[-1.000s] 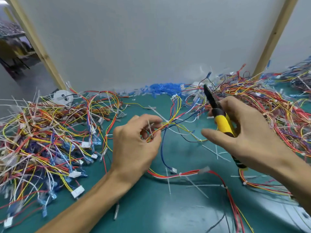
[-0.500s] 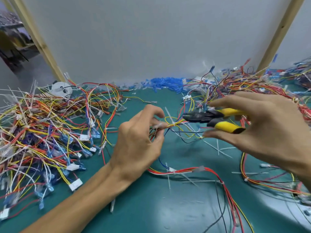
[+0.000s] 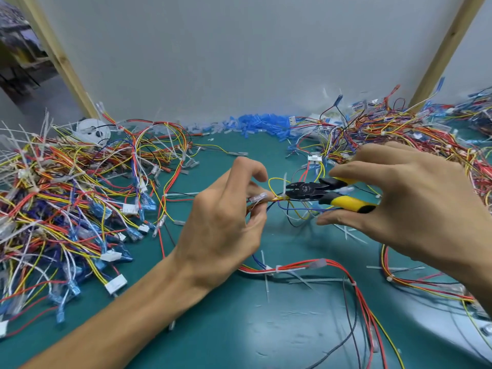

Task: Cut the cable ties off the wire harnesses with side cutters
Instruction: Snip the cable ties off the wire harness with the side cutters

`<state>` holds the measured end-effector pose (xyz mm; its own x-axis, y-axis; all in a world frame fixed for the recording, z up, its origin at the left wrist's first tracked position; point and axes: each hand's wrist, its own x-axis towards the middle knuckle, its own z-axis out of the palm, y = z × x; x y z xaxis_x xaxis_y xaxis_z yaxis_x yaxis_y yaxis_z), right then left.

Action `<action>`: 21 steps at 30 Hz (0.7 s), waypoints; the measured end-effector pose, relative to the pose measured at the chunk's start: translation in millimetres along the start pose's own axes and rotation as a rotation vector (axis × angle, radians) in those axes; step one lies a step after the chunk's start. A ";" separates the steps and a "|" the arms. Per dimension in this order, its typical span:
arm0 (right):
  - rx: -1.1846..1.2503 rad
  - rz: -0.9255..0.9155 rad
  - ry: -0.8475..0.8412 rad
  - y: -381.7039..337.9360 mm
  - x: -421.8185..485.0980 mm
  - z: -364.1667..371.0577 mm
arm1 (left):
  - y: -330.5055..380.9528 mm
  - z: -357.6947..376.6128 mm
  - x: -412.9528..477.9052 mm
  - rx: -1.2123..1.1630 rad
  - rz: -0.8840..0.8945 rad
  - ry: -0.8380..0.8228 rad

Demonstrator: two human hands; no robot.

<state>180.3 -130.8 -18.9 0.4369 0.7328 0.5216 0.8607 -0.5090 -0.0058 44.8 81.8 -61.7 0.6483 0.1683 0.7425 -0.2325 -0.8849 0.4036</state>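
My left hand (image 3: 223,222) pinches a small wire harness (image 3: 298,209) of yellow, red, blue and black wires just above the green mat. A white cable tie (image 3: 284,183) stands up from that bundle right of my fingertips. My right hand (image 3: 404,206) holds the side cutters (image 3: 319,194), black jaws and yellow handles, lying level and pointing left. The jaws sit slightly apart, with their tips at the tie on the bundle.
A big heap of harnesses (image 3: 66,198) with white ties and blue terminals fills the left. Another heap (image 3: 399,139) lies at the back right. Blue sleeves (image 3: 261,126) line the white back wall. A red harness (image 3: 314,266) and cut tie pieces lie on the green mat (image 3: 239,328).
The cutters swung from upright to level and moved left, until their jaw tips reached the tie on the bundle. My left hand kept its pinch on the harness.
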 end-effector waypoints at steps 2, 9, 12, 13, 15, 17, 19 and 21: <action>0.031 0.013 -0.030 1.0 0.1 -3.0 | -0.5 -0.1 0.3 -0.003 -0.001 -0.002; 0.007 0.009 -0.088 -6.9 -0.1 -7.1 | -1.3 0.2 -0.1 -0.014 0.007 0.007; 0.030 0.030 -0.115 -7.5 0.4 -9.8 | -0.3 0.3 -0.5 -0.010 -0.003 0.020; 0.049 0.025 -0.121 -6.4 0.5 -9.7 | 0.5 0.4 -1.0 -0.008 -0.006 0.026; 0.103 -0.003 -0.136 -0.8 0.3 -8.4 | 1.5 1.1 -1.8 -0.011 -0.015 0.040; 0.194 0.009 -0.175 4.5 0.1 -8.5 | 1.8 1.8 -2.4 -0.036 -0.035 0.051; 0.275 0.051 -0.211 4.4 1.0 -8.1 | 0.9 1.8 -2.7 -0.058 -0.073 0.057; 0.381 0.099 -0.183 1.3 2.7 -6.7 | -0.2 1.0 -1.6 -0.091 -0.146 0.066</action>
<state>180.8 -132.5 -11.8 0.5317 0.7744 0.3430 0.8324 -0.4032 -0.3802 44.6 81.3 -63.4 0.6314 0.3228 0.7051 -0.2064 -0.8065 0.5540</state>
